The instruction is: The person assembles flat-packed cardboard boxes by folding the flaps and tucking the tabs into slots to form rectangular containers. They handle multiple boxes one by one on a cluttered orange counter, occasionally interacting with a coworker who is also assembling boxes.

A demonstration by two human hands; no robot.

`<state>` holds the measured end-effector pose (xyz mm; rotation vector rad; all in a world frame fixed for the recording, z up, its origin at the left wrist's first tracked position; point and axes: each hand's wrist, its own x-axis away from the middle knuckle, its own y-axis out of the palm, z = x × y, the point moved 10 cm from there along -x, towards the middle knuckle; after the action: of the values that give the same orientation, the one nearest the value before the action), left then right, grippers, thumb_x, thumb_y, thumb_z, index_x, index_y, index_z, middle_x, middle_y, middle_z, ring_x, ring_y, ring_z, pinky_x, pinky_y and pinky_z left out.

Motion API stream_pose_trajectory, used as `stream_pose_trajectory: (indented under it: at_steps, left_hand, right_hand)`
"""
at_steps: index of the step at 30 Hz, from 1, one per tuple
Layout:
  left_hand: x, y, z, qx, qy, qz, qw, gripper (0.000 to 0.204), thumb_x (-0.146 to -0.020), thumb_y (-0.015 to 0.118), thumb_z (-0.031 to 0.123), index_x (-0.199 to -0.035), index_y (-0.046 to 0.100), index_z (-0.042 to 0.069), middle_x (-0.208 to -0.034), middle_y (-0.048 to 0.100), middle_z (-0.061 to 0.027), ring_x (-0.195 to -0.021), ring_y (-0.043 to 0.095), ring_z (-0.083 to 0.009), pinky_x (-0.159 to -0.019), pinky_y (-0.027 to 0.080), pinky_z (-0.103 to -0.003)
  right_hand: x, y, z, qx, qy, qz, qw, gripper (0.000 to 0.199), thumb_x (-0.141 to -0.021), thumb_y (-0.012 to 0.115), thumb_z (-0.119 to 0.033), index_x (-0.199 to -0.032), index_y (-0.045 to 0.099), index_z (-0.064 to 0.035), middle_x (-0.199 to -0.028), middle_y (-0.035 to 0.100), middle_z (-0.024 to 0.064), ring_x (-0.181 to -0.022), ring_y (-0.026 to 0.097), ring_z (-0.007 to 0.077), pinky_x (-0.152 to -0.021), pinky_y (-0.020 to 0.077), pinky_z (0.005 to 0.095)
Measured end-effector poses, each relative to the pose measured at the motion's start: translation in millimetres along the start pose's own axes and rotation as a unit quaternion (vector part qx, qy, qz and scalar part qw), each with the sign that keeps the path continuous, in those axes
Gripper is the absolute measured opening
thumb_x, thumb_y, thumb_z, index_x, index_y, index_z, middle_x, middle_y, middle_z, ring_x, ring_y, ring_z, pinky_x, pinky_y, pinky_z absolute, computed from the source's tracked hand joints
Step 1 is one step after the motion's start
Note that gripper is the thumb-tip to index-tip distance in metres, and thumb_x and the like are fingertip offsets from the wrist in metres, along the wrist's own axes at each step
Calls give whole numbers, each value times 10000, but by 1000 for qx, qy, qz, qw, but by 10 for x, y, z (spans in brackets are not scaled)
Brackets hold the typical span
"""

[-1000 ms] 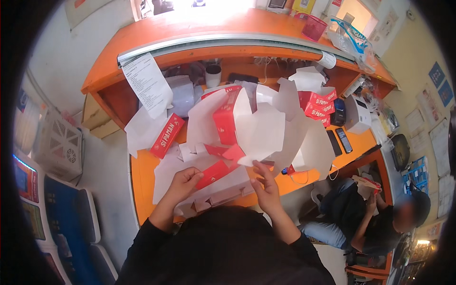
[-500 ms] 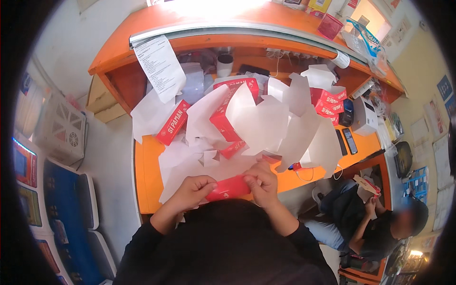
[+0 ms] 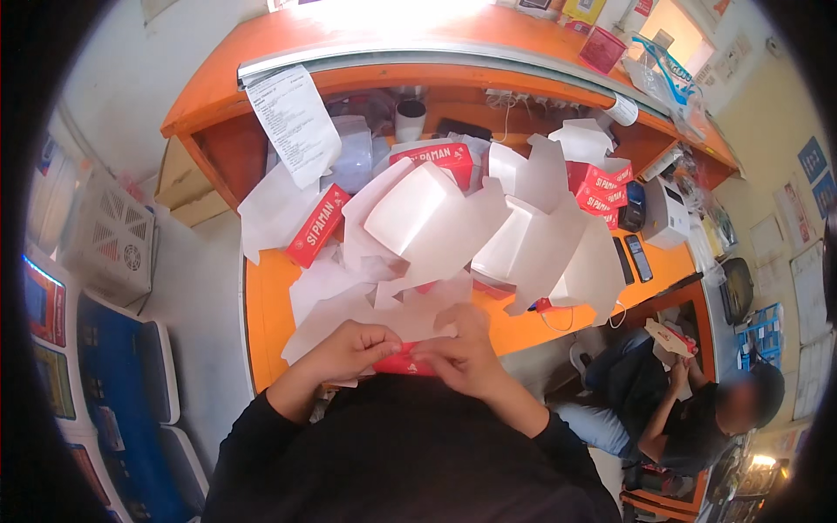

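Red-and-white carton (image 3: pixel 403 364) held between two hands, close to the body

The left hand (image 3: pixel 353 350) pinches the left end of the carton's red side, thumb on top. The right hand (image 3: pixel 466 357) has its fingers closed on the other end; how its thumb lies is hard to make out. The carton's white flaps (image 3: pixel 414 305) spread out just beyond the grip, over the orange desk (image 3: pixel 266 305).

Farther out from the hands, an opened carton (image 3: pixel 418 213) shows its white inside, with another open carton (image 3: pixel 514 240) to its right. Left of these, a tilted carton (image 3: pixel 316 228) turns its red side to view. Well off to the right of the grip are stacked red cartons (image 3: pixel 602 193) and a phone (image 3: pixel 639 259). Nearer, also to the right, a seated person (image 3: pixel 676 431) holds a carton piece (image 3: pixel 671 340).
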<state>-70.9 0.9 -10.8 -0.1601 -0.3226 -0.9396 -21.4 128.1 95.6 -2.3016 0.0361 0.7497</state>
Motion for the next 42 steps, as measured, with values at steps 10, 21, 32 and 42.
stream_pose_trajectory:
  at_steps: [10,21,32,42]
  left_hand:
    - [190,648,491,-136,117,-251,951,270,-951,556,239,-1123,610,38,-999,671,-85,-950,634,-176,-857,465,-297]
    - [101,586,854,285,101,-44,952,704,-926,355,628,-1354,369,70,-1278,529,-141,-1141,566,-281,-1003,406,-421]
    - [-9,1656,963,385,95,-19,918,313,-979,470,181,-1247,502,24,-1154,602,-80,-1027,618,-186,-908,503,-335]
    - [-103,2687,774,192,143,21,971,232,-987,455,128,-1122,575,-19,-1019,634,-67,-930,628,-120,-832,500,-267]
  right_hand:
    - [737,29,1465,-556,499,154,647,467,-850,576,-184,-1265,491,12,-1126,600,169,-1029,596,285,-871,495,383]
    - [-10,-960,-247,-337,67,23,939,322,-952,514,-251,-1033,667,21,-987,678,139,-1014,627,285,-945,447,413]
    - [859,-1621,-883,-4,-81,23,996,413,-754,702,-283,-1090,673,-45,-1212,572,121,-1134,531,364,-956,440,479]
    - [1834,-1936,-486,86,48,160,982,356,-740,720,-95,-1094,686,-84,-1267,526,191,-1177,486,431,-980,412,472]
